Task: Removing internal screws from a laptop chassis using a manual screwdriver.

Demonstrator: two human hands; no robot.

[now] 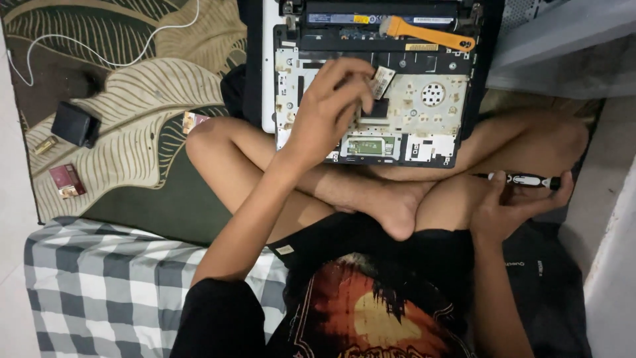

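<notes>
Left hand [328, 109] fingers pinch a small card [382, 82] above the opened laptop [371, 139] on the lap. Right hand [510, 205] grasps a screwdriver [523, 179]. Card should be held by its edges, lifted level.

Opened laptop [371, 99] rests on the crossed legs. A pry tool [430, 34] lies on its far edge. Left of the laptop, a charger block [75, 124]; nearer than that, a small box [66, 180]. Right of the laptop, a screwdriver [523, 179].
</notes>
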